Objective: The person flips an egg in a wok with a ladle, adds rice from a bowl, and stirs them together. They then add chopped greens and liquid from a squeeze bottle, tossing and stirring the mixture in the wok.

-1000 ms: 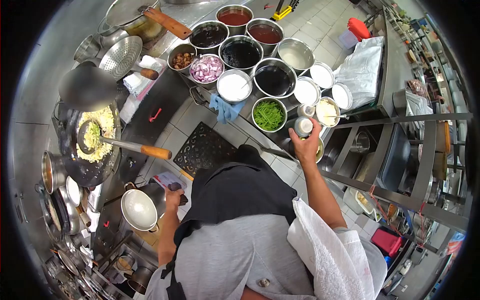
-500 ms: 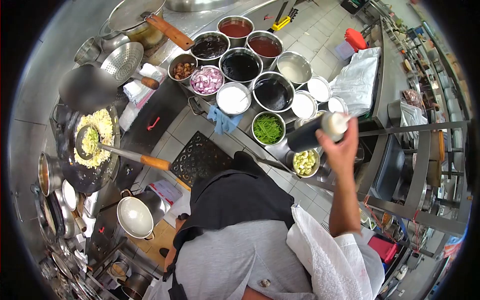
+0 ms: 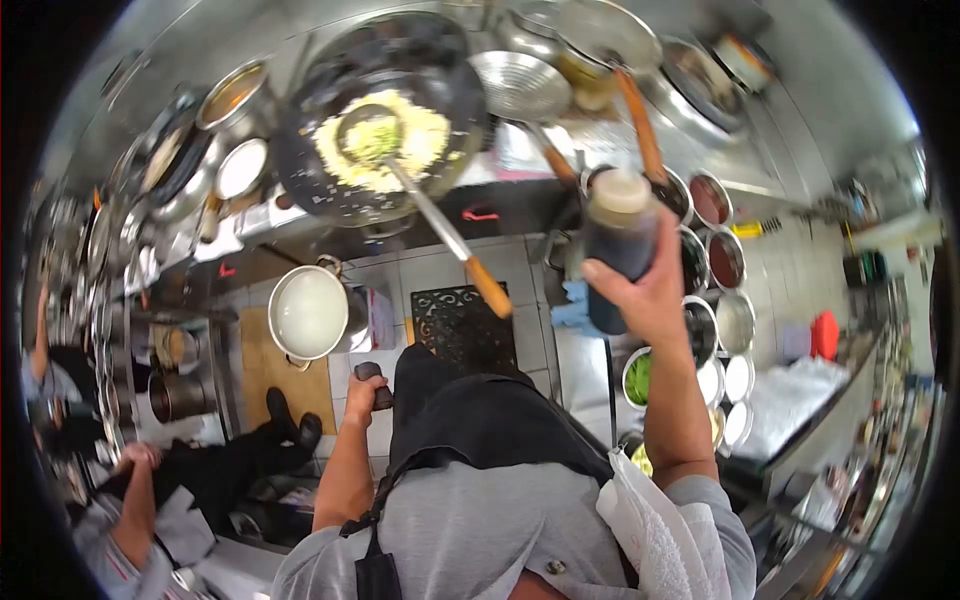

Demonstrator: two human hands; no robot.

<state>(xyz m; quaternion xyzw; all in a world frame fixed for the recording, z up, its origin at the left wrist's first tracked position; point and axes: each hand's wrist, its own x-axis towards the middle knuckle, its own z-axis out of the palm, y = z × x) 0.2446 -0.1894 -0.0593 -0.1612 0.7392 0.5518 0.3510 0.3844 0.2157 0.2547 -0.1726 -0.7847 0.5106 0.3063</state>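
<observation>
My right hand is wrapped round a squeeze bottle with dark contents and a pale cap at its upper end. It is raised in front of the metal pots. My left hand, low beside my apron, is closed on a small dark object whose kind I cannot make out. On the stove sits a black wok holding yellow egg and rice. A ladle with a wooden handle lies in it, some chopped green in its bowl. Neither hand touches the wok or ladle.
A perforated strainer and a lidded pot stand right of the wok. Sauce pots line the right counter. A white pot stands left of the floor mat. Another person is at the lower left.
My view has turned left, so the wok now lies ahead. The bottle has moved with my right hand from above the ingredient pots toward the stove. My left hand shows more fully.
</observation>
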